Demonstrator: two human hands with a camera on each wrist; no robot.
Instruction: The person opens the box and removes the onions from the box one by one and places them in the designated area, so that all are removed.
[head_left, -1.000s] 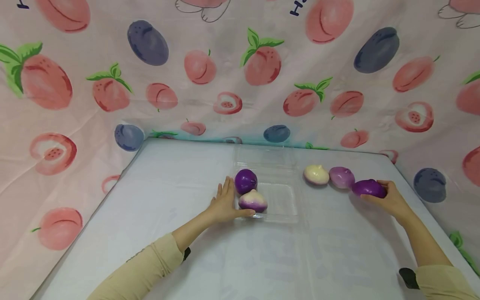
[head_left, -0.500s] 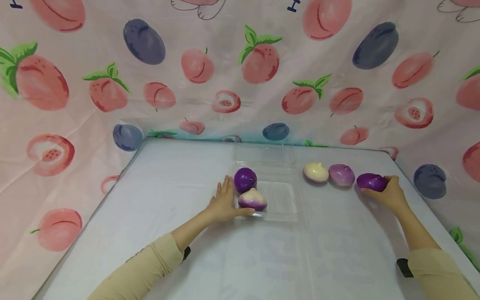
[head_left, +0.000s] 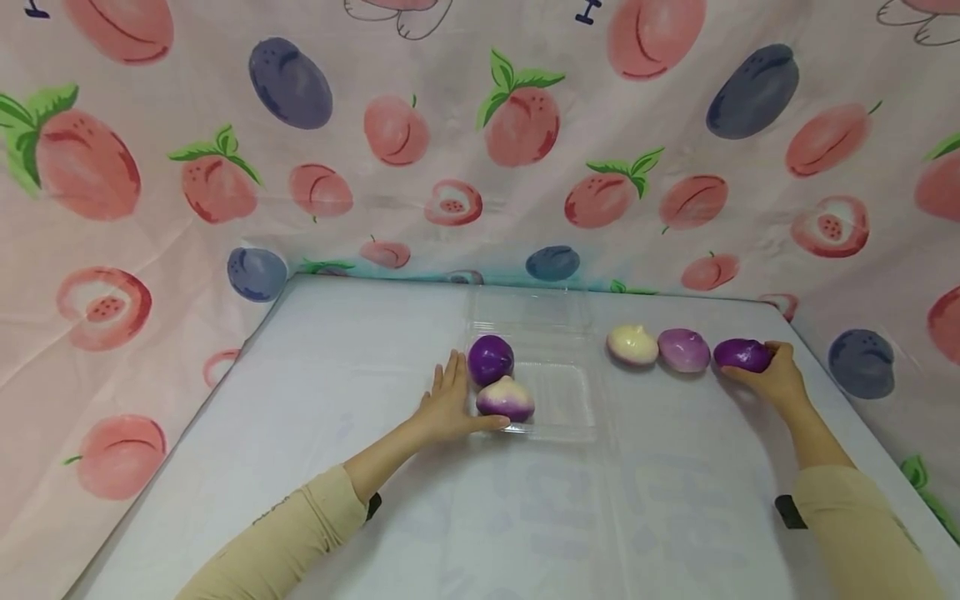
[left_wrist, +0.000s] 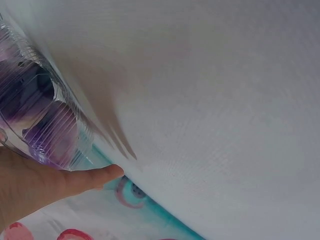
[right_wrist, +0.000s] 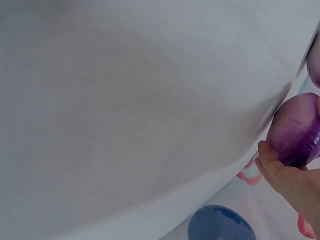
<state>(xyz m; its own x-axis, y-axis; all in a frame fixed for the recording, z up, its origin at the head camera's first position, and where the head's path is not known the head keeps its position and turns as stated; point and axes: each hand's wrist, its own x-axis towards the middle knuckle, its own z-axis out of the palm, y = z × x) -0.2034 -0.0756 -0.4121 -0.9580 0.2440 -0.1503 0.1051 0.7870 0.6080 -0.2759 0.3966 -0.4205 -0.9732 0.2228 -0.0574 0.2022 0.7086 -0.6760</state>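
In the head view my left hand [head_left: 447, 408] lies along the left side of a clear plastic clamshell box [head_left: 566, 396], fingers straight, thumb along its front edge. Inside the box are a dark purple onion [head_left: 491, 359] and a white-and-purple onion [head_left: 506, 400]. The left wrist view shows the box's ridged wall [left_wrist: 70, 107] close above the hand. At the right, my right hand [head_left: 783, 377] grips another dark purple onion [head_left: 741, 356] between thumb and fingers. That onion [right_wrist: 295, 127] also appears in the right wrist view, partly cut off by the frame edge.
A pale yellow onion [head_left: 632, 345] and a light purple onion [head_left: 683, 351] sit side by side between the box and my right hand. The box's open lid [head_left: 528, 310] lies toward the back. A fruit-print cloth [head_left: 450, 125] rises behind the white table [head_left: 360, 350].
My right hand has shifted the dark purple onion slightly away from me, and a small gap has opened beside the light purple one. The left hand stays in place at the box.
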